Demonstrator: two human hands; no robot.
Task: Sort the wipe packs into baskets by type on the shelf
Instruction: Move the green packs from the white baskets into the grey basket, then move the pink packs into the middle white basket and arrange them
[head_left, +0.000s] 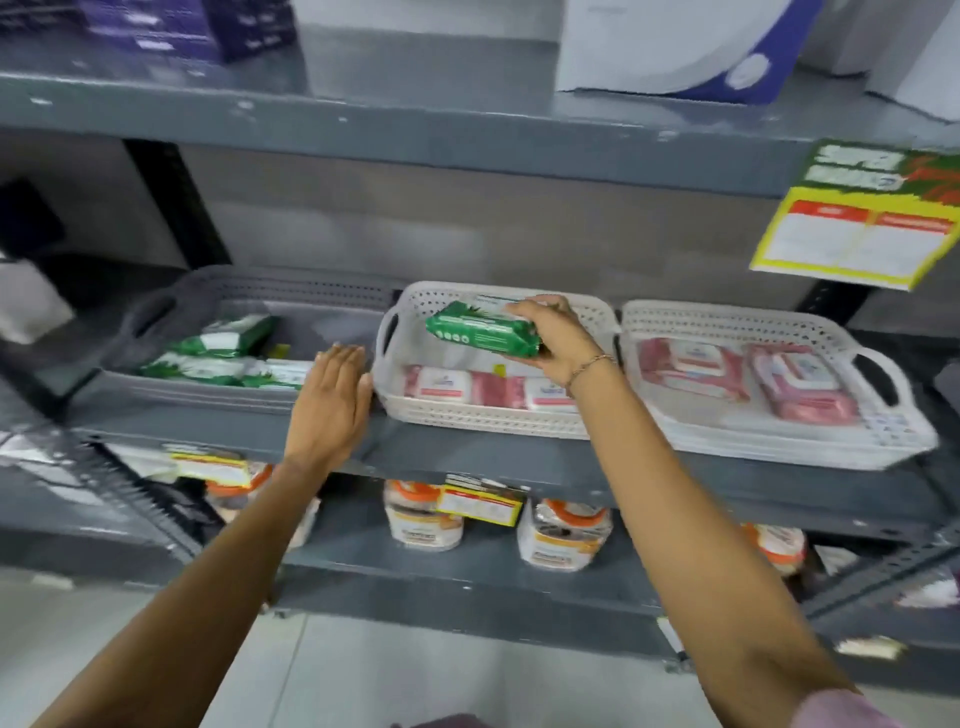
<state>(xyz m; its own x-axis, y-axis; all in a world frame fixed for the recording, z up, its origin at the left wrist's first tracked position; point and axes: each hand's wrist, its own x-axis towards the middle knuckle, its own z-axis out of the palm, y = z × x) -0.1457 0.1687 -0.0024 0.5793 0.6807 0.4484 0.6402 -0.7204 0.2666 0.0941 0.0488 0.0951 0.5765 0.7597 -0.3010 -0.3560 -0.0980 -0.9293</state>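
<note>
My right hand (558, 338) holds a green wipe pack (480, 329) above the middle white basket (483, 415), which has pink wipe packs (467, 387) lying in it. My left hand (332, 395) is flat and open, fingers together, at the right front corner of the grey basket (171, 402) on the left. That grey basket holds green wipe packs (228, 343). A second white basket (779, 447) on the right holds more pink wipe packs (753, 374).
All three baskets stand on a grey metal shelf (467, 457). A yellow price sign (857, 228) hangs from the shelf above at right. Jars with orange lids (423, 514) stand on the shelf below. Boxes sit on the top shelf.
</note>
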